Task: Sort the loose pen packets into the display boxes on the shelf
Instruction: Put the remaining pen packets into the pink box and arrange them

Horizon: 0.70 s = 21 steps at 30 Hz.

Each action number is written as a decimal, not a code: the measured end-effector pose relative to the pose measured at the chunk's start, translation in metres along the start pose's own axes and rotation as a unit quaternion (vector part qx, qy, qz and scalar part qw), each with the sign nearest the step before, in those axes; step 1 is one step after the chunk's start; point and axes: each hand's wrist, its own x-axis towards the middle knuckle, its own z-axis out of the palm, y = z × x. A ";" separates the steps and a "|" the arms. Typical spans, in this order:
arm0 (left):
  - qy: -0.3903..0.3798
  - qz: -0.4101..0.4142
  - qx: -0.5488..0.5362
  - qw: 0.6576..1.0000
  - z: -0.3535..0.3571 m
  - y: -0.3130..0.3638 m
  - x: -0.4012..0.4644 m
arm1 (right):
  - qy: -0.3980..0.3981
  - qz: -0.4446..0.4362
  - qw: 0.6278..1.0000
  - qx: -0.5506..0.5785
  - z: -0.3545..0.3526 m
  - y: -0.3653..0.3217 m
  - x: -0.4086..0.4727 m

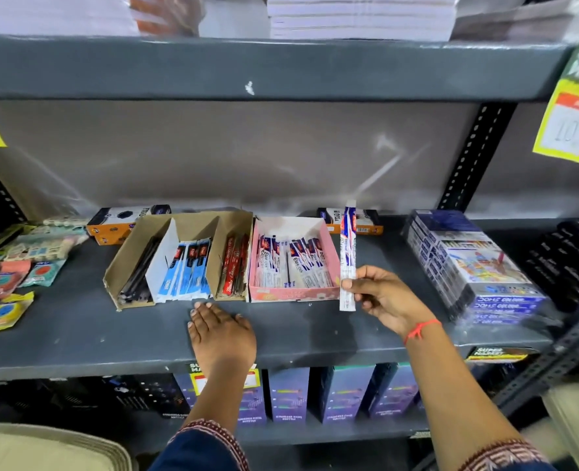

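One packet point(347, 256) between right fingers point(366, 277)

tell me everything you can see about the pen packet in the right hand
The long, narrow white pen packet with blue and red print looks like glossy plastic film, sealed flat at both ends. It stands nearly upright, just right of the pink cardboard display box holding similar packets. The right hand pinches its lower part between thumb and fingers; the bottom end hangs just above the grey metal shelf. The print is too blurred to read.
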 end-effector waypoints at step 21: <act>0.023 0.003 -0.018 1.000 0.001 0.001 -0.002 | 0.053 0.032 0.955 -0.291 0.053 -0.045 0.061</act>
